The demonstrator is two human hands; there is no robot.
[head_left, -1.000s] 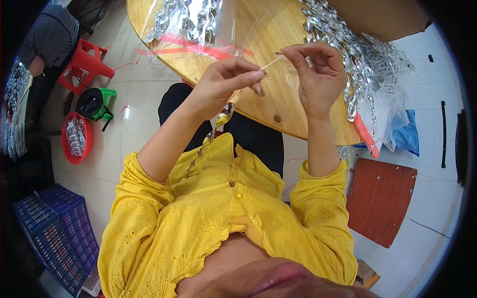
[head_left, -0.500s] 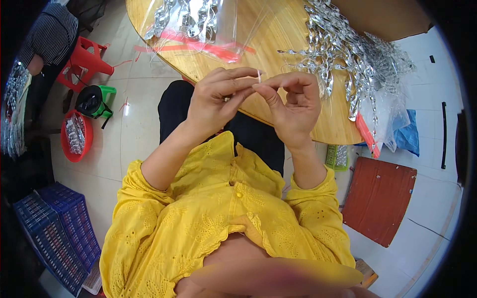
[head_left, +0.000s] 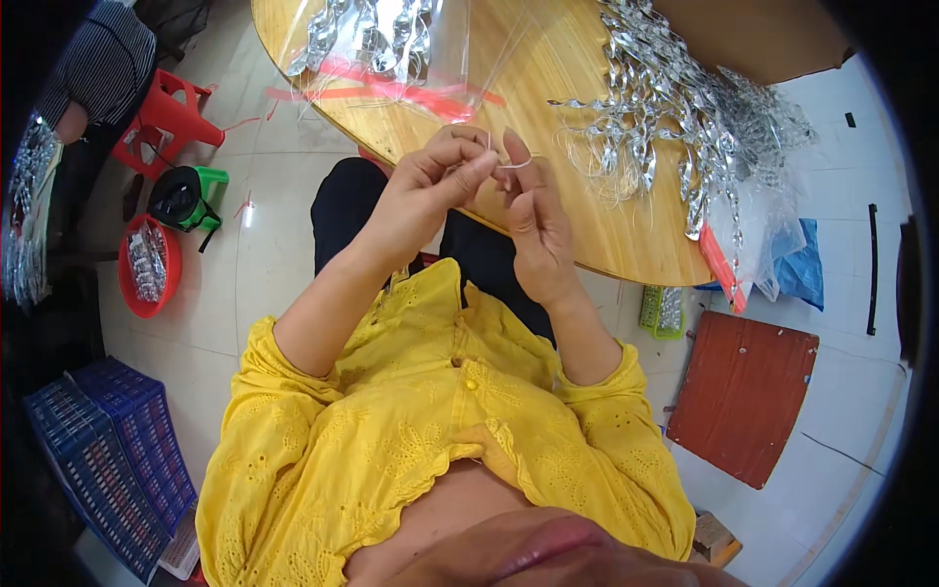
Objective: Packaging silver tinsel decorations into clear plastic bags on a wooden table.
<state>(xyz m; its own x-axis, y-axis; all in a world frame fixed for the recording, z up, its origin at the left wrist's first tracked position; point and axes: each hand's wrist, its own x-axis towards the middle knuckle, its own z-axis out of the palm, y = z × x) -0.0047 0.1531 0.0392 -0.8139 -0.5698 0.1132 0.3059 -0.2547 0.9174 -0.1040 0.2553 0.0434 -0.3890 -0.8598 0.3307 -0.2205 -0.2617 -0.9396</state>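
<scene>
Above the near edge of the round wooden table (head_left: 548, 59), both my hands are close together on a thin white string (head_left: 523, 164). My left hand (head_left: 421, 201) is closed, thumb and forefinger pinching the string. Around a raised finger of my right hand (head_left: 543, 235) the string makes a loop, while the thumb stands up and the other fingers curl in. Most of the string between the hands is hidden by fingers. Twisted silver foil strips (head_left: 675, 122) lie heaped on the table to the right, with fine strings trailing from them.
Farther off on the table lies a clear bag of silver twists (head_left: 391, 44) with a pink band (head_left: 430, 101). A brown box (head_left: 753, 34) stands back right. On the floor are a red stool (head_left: 171, 117), a red basin (head_left: 166, 284), blue crates (head_left: 117, 450) and a red-brown board (head_left: 743, 396).
My right hand has moved left and turned, and the string now loops round its raised finger. My left hand has rotated, its thumb now lying over the forefinger.
</scene>
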